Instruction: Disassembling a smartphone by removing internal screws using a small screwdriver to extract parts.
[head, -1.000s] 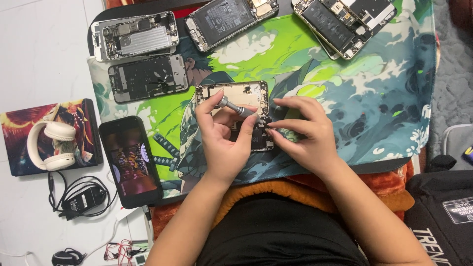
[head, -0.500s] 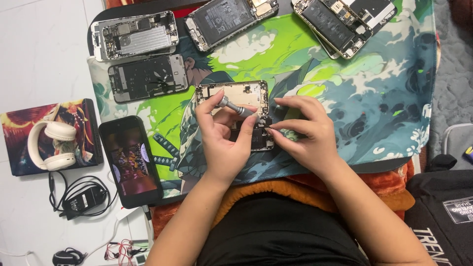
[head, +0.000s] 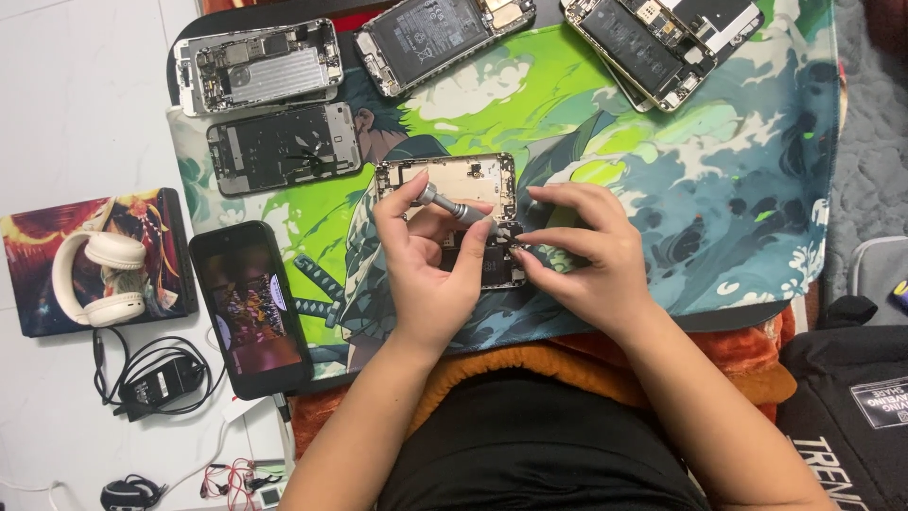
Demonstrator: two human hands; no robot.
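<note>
An opened phone body with a gold frame lies in the middle of a green and blue printed mat. My left hand grips a small grey screwdriver, its tip angled down to the right into the phone's lower part. My right hand rests on the phone's right edge, with fingertips pinched at the spot where the tip meets the phone. Whether those fingers hold a small part is too small to tell.
Several other opened phones lie along the mat's far edge, and one more sits below them. A phone with a lit screen lies at the left. White headphones, a charger and a black bag flank me.
Nothing has clearly moved; both hands stay on the phone with the screwdriver in the same place.
</note>
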